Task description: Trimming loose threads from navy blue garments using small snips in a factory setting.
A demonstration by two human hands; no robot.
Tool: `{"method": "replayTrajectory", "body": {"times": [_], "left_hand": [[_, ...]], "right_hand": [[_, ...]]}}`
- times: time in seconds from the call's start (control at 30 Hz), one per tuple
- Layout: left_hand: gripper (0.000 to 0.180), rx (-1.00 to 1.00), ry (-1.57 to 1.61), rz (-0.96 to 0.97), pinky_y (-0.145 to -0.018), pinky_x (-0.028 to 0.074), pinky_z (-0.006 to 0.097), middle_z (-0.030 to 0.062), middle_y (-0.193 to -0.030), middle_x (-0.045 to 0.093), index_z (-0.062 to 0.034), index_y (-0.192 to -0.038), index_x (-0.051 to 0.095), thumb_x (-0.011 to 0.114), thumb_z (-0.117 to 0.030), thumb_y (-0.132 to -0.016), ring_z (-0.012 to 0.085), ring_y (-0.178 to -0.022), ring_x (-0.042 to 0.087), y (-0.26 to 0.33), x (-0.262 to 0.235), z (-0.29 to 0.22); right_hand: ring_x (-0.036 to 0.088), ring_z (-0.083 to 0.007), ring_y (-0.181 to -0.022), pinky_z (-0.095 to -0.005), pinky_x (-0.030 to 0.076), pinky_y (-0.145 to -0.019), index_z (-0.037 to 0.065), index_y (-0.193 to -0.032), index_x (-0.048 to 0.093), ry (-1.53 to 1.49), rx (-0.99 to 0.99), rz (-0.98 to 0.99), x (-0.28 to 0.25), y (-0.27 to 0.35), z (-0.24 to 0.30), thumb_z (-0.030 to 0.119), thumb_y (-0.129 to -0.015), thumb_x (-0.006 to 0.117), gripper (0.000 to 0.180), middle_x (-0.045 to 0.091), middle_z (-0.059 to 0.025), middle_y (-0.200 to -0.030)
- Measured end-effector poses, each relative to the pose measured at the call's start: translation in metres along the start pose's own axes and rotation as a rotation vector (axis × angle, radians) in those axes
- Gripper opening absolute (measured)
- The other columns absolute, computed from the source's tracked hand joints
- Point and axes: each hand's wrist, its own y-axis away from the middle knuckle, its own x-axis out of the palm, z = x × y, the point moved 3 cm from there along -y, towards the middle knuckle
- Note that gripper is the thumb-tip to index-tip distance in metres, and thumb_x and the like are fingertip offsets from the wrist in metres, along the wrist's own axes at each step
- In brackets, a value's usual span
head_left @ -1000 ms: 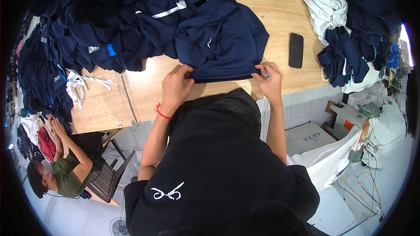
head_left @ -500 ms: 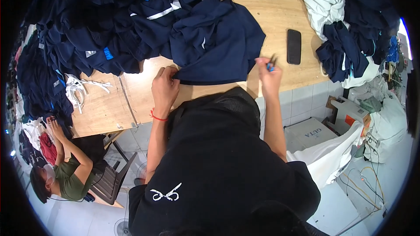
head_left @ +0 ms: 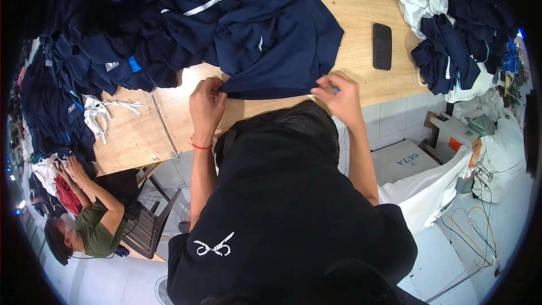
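Note:
A navy garment (head_left: 276, 51) lies spread on the wooden table in front of me, its hem along the near edge. My left hand (head_left: 206, 101) pinches the left corner of that hem. At the hem's right end, my right hand (head_left: 342, 97) has its thumb and finger drawn together against the cloth. Tucked in the right palm are small thread snips (head_left: 336, 89), of which only a blue bit shows now; their dark blades are hidden.
A heap of navy garments (head_left: 113, 28) covers the table's left and far side. White cords (head_left: 99, 116) lie near the left edge. Right of the garment are a black phone (head_left: 382, 47) and more navy and white clothing (head_left: 446, 51). A co-worker (head_left: 96, 220) sits at lower left.
My right hand has moved left and slightly down to the hem, and the snips have turned into the palm. The left hand keeps its pinch on the corner. The view has shifted slightly.

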Motion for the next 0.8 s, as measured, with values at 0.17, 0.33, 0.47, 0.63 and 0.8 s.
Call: {"method": "replayTrajectory", "body": {"times": [0.17,0.33,0.47,0.63,0.8], "left_hand": [[0.023,-0.069,0.063,0.001,-0.071,0.058,0.029,0.0125,-0.094,0.075,0.0026,-0.106,0.073,0.073,0.004,-0.083,0.0168,-0.077,0.073,0.007,0.003,0.004],[0.020,-0.120,0.120,-0.011,-0.071,0.056,0.027,0.0106,-0.090,0.074,0.0022,-0.106,0.072,0.074,0.002,-0.086,0.0148,-0.076,0.071,0.010,0.006,-0.006],[0.012,0.078,0.156,-0.163,-0.067,0.053,0.029,0.0060,-0.082,0.071,-0.0005,-0.099,0.071,0.074,0.000,-0.087,0.0150,-0.071,0.066,0.016,0.004,-0.043],[0.017,-0.150,0.716,0.709,-0.076,0.053,0.023,0.0030,-0.094,0.074,0.0020,-0.107,0.074,0.071,-0.015,-0.104,0.0075,-0.084,0.067,0.020,0.063,-0.067],[0.035,-0.804,1.314,0.913,-0.086,0.058,0.025,0.0080,-0.108,0.076,-0.0001,-0.125,0.069,0.065,-0.031,-0.109,0.0136,-0.095,0.072,-0.001,0.078,-0.110]], "right_hand": [[0.065,-0.0207,-0.077,-0.0320,0.052,-0.066,-0.003,-0.093,0.067,0.078,-0.061,0.113,0.029,-0.009,0.000,0.001,-0.070,0.093,0.035,0.067,-0.0094,-0.093],[0.067,-0.0244,-0.080,-0.0332,0.053,-0.067,-0.002,-0.099,0.070,0.045,0.016,0.138,0.028,-0.005,-0.005,0.002,-0.071,0.093,0.036,0.068,-0.0096,-0.099],[0.071,-0.0254,-0.084,-0.0344,0.055,-0.071,-0.003,-0.102,0.073,0.066,-0.050,0.108,0.029,-0.004,0.007,0.000,-0.077,0.089,0.030,0.068,-0.0106,-0.094],[0.071,-0.0243,-0.082,-0.0324,0.053,-0.071,-0.004,-0.097,0.074,0.044,-0.123,0.056,0.027,-0.009,-0.003,-0.001,-0.084,0.082,0.015,0.069,-0.0116,-0.088],[0.055,-0.0102,-0.066,-0.0249,0.042,-0.059,-0.003,-0.095,0.076,-0.147,-0.181,-0.117,-0.001,-0.012,0.064,-0.005,-0.087,0.078,0.008,0.068,-0.0065,-0.082]]}}
